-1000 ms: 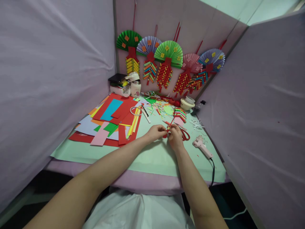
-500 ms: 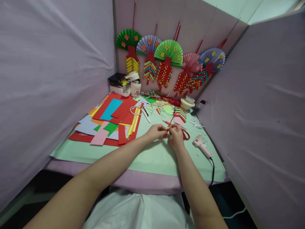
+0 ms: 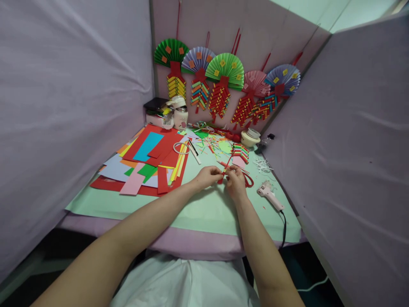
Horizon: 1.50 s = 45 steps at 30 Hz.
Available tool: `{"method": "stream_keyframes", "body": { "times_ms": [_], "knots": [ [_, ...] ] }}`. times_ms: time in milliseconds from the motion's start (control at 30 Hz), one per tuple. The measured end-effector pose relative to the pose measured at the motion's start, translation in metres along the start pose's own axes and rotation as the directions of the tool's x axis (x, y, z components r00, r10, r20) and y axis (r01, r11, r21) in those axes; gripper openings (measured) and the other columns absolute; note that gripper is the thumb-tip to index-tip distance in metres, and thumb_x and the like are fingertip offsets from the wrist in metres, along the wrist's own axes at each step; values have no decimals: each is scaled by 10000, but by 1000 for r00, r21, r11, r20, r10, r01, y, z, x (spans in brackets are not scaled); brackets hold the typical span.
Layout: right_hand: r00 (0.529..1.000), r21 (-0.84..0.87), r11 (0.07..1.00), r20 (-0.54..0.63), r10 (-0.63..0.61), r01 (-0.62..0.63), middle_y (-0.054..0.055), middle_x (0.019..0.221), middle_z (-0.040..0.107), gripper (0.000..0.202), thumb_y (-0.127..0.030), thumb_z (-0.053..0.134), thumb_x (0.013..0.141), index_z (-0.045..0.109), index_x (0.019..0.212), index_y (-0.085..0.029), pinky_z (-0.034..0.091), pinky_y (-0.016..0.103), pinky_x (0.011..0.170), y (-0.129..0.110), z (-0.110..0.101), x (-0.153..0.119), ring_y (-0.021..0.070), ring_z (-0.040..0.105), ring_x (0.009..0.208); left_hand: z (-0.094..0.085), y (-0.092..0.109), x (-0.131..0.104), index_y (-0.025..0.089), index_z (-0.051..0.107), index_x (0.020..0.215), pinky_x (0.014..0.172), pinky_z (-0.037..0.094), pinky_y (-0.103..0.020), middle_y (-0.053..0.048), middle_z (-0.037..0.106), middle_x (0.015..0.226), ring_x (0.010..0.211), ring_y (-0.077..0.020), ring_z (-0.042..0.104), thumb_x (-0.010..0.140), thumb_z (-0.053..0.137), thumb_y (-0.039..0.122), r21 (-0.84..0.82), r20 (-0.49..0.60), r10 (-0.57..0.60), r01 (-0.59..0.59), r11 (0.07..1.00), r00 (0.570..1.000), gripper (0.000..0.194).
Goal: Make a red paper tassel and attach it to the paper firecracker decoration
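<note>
My left hand (image 3: pixel 207 176) and my right hand (image 3: pixel 235 182) meet over the near middle of the table, fingertips pinched. Between them is a small red paper tassel (image 3: pixel 220 181) with a yellow band; a red strand rises from it toward the back. My fingers partly cover it. Just behind my right hand, a short row of rolled paper firecrackers (image 3: pixel 240 152) in red, green and yellow lies by a pink paper square (image 3: pixel 238 161). Red-handled scissors (image 3: pixel 249 180) rest right beside that hand, their blades mostly hidden.
A pink glue gun (image 3: pixel 270 196) lies at right, its black cord running over the front edge. Coloured paper sheets (image 3: pixel 138 181) cover the left side, with a white pen (image 3: pixel 195 155) beside them. Paper scraps (image 3: pixel 216 143) spread at the back, below hanging fan ornaments (image 3: pixel 225 70).
The view has shifted very slightly. Both hands keep their pinch on the tassel, and its yellow band now shows a little more between the fingers.
</note>
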State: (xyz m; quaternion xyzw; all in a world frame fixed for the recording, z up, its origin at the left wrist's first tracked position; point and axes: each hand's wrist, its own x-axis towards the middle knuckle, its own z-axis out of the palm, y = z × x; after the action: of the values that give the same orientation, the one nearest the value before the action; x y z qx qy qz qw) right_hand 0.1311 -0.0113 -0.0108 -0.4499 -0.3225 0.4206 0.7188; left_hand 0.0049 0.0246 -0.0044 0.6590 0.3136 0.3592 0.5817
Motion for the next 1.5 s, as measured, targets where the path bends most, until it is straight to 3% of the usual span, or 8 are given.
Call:
{"method": "stream_keyframes", "body": {
  "times_ms": [733, 967, 1100, 1500],
  "knots": [
    [1000, 29, 999, 3, 28, -28, -58, 661, 572, 334, -183, 693, 539, 466, 781, -224, 389, 228, 556, -2, 2, 0, 105, 507, 607, 0, -4, 1, 155, 603, 717, 563, 360, -215, -7, 588, 662, 590, -101, 498, 688, 606, 284, 13, 17, -1, 1, 1000, 1000, 132],
    [999, -71, 997, -18, 27, -28, -21, 828, 610, 288, -264, 675, 599, 503, 826, -218, 375, 231, 588, -4, 4, -3, 120, 533, 730, -1, 1, 0, 150, 585, 704, 545, 361, -213, -10, 582, 650, 570, -97, 488, 686, 565, 252, -2, -29, -13, 13, 1000, 999, 106],
    [998, -138, 990, -56, 10, -17, 6, 947, 622, 238, -290, 636, 635, 516, 829, -225, 366, 240, 591, -4, 2, -2, 131, 527, 774, -1, 7, -1, 144, 564, 726, 545, 377, -212, -11, 577, 643, 573, -98, 505, 679, 590, 263, -100, -87, -65, 57, 993, 994, 130],
    [998, -128, 991, -65, 20, -28, -17, 831, 587, 166, -291, 644, 650, 544, 771, -235, 367, 240, 569, -3, -1, 0, 122, 499, 716, -2, -2, 3, 142, 545, 757, 527, 386, -202, -24, 596, 672, 578, -94, 525, 689, 573, 228, -153, -115, -80, 61, 986, 990, 113]
  ]
}}
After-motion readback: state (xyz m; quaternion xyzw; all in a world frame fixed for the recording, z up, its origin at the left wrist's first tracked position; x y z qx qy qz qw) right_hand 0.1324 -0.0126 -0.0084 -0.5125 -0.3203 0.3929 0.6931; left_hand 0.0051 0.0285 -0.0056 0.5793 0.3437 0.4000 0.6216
